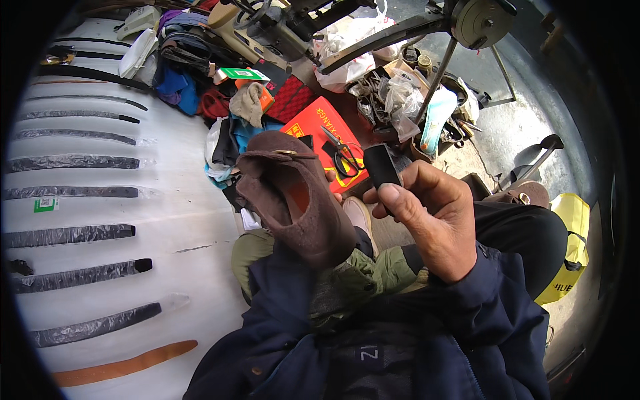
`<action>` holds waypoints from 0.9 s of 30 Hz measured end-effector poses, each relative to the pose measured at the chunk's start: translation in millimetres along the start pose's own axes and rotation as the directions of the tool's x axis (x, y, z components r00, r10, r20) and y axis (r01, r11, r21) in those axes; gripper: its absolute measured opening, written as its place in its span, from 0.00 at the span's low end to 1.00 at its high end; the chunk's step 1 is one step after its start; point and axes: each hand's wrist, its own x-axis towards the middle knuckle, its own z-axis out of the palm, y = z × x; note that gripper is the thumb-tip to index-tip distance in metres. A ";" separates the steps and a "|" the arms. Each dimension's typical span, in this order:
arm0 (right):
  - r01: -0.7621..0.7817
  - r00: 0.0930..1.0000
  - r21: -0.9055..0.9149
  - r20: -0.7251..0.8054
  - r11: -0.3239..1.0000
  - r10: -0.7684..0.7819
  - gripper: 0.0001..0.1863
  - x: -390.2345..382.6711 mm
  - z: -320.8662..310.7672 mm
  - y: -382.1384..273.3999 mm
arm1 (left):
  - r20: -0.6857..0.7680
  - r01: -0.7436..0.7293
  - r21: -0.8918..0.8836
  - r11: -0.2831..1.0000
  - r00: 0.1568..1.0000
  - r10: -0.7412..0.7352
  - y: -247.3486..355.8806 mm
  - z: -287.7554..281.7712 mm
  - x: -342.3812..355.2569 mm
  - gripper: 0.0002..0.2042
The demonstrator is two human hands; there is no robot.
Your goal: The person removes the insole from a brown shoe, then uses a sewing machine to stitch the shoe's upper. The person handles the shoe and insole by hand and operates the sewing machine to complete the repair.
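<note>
Head: left hand [332, 177], mostly hidden, clamped on shoe [321, 230] above lap [383, 270]; right hand [441, 220] closed in a pinch on black block [381, 167], just beside it. Wrapped belts [73, 162] lined up on white surface [190, 213], tips toward its right edge; scissors [343, 155] on yellow-lettered red box [325, 161] beyond shoe.

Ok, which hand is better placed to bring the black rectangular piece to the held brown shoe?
Probably the right hand: it has the black rectangular piece between thumb and fingers, just right of the brown shoe. The left hand, mostly hidden behind the shoe, seems busy supporting it.
</note>
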 end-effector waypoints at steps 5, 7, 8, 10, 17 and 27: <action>-0.095 0.995 -0.053 -0.016 0.994 0.094 0.12 3.1 -5.9 14.6 | 0.443 -0.343 0.024 0.939 0.846 0.297 -11.1 -1.5 22.7 0.19; -0.141 0.990 0.011 -0.032 0.990 0.141 0.13 5.2 -7.8 20.5 | 0.245 -0.373 0.142 0.917 0.911 0.332 -27.0 -5.2 12.8 0.20; -0.177 0.984 0.020 -0.006 0.984 0.177 0.13 7.3 -11.5 22.2 | 0.177 -0.266 -0.116 0.957 0.942 0.283 -33.6 -9.9 9.8 0.21; -0.240 0.971 0.024 -0.015 0.970 0.241 0.13 10.0 -13.3 27.1 | 0.176 -0.044 -0.326 0.944 0.979 0.106 -40.8 -24.4 4.6 0.24; -0.307 0.946 0.037 0.121 0.951 0.300 0.13 10.1 -10.5 30.3 | 0.183 0.268 -0.202 0.942 0.955 -0.233 -31.4 -43.1 -7.5 0.35; -0.070 0.867 -0.561 0.374 0.825 0.329 0.06 4.7 -1.1 16.6 | 0.220 0.426 -0.255 0.868 0.900 -0.377 -19.9 -31.5 -16.2 0.29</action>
